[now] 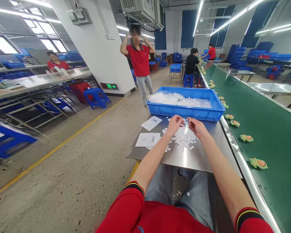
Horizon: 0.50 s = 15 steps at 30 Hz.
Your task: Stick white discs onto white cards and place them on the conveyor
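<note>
Above a steel table (168, 158), my left hand (175, 125) and my right hand (198, 127) face each other with a small gap between them. The fingers of both are pinched together, and what they hold is too small to make out. Beneath them spreads a loose pile of small round white discs (184, 139). Left of the pile lie white printed cards (147, 139), with another white card (151, 123) behind them. Just past my fingertips stands a blue plastic bin (184, 111) with clear plastic bags (166, 98) and many more white discs inside.
A green conveyor belt (264, 113) runs along my right, with small green-and-orange plush-looking pieces (258, 163) lined up on its near edge. A person in a red shirt (139, 61) stands beyond the bin. Others sit farther off. A blue stool (97, 96) stands left.
</note>
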Available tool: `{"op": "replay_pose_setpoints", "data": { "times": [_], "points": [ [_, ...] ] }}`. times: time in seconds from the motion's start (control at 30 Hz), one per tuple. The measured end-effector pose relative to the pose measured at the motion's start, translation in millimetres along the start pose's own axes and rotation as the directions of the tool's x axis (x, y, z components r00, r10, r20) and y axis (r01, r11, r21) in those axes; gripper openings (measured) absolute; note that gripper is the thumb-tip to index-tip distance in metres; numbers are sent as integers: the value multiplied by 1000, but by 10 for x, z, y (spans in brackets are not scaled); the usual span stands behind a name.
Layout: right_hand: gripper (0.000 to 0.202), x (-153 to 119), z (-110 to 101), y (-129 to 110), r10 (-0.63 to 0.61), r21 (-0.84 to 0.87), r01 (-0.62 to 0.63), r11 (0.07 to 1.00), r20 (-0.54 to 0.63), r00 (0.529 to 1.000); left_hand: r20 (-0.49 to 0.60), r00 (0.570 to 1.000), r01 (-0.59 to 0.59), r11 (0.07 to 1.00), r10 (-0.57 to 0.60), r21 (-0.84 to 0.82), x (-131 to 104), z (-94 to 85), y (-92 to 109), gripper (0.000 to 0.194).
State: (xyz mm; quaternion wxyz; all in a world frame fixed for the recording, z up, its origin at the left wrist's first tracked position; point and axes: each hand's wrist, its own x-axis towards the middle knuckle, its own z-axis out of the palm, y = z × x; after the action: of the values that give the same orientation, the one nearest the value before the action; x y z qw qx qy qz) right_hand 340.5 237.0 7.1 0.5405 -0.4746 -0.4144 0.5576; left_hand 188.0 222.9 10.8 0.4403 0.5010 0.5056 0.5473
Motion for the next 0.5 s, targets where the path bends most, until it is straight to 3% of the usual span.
{"op": "replay_pose_setpoints", "data": {
  "times": [0.13,0.27,0.5],
  "points": [
    [18,-16,-10,32,2,1,-1,1000,-6,1000,73,994,91,993,-85,-78,-91,45,-56,9],
    [35,-88,-96,65,-62,-62,59,996,-49,997,101,986,146,983,-135,-112,-143,176,-101,12],
    [50,-272,-152,30,-194,-165,178,970,-88,977,101,988,131,983,-118,-131,-181,395,-127,30]
  ]
}}
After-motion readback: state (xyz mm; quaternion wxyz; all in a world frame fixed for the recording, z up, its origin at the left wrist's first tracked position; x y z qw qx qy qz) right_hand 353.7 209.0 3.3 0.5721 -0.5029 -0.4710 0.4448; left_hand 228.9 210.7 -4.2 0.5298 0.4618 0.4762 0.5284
